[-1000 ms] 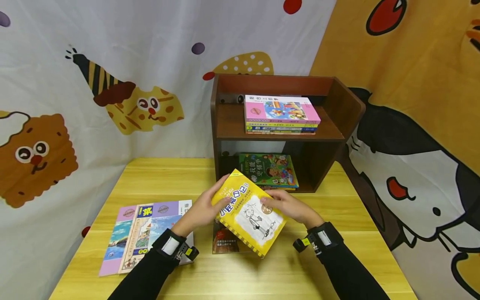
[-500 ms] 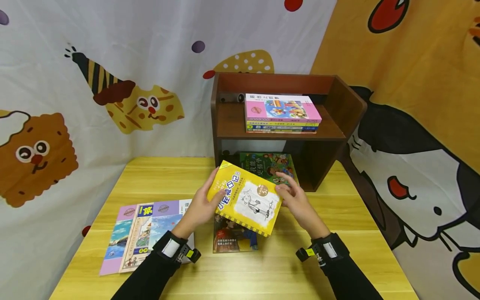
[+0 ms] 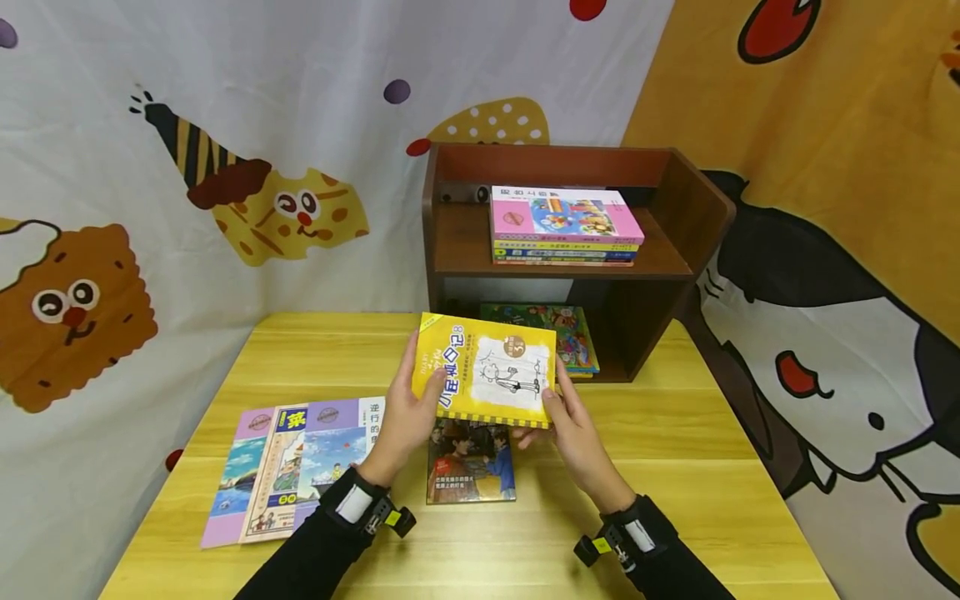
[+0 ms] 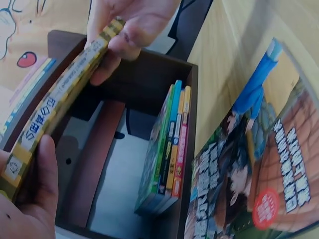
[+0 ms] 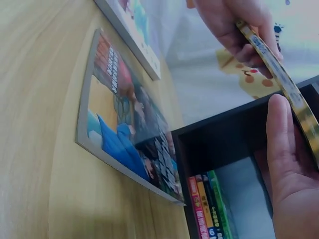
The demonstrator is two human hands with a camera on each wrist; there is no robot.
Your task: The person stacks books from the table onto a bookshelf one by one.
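Observation:
A yellow book [image 3: 495, 372] is held up in front of the shelf, its cover with a line drawing facing the head camera. The left hand [image 3: 407, 417] grips its left end, thumb on the cover. At the right end the right hand [image 3: 581, 442] pinches the lower corner between thumb and fingers. Both wrist views show the book edge-on, with its spine [image 4: 55, 102] towards the left wrist camera. Below it a dark-covered book [image 3: 471, 467] lies on the table, its upper part hidden by the yellow book.
Overlapping purple and cream books [image 3: 277, 475] lie at the left of the wooden table [image 3: 600, 567]. Behind the hands stands a brown two-level shelf [image 3: 555, 157], with a stack of books [image 3: 562, 217] on its upper level and green-topped books [image 3: 573, 333] on the lower.
The yellow book has turned counterclockwise from its slant to nearly level and moved up. The right hand lifted its fingers off the cover, then took the lower right corner.

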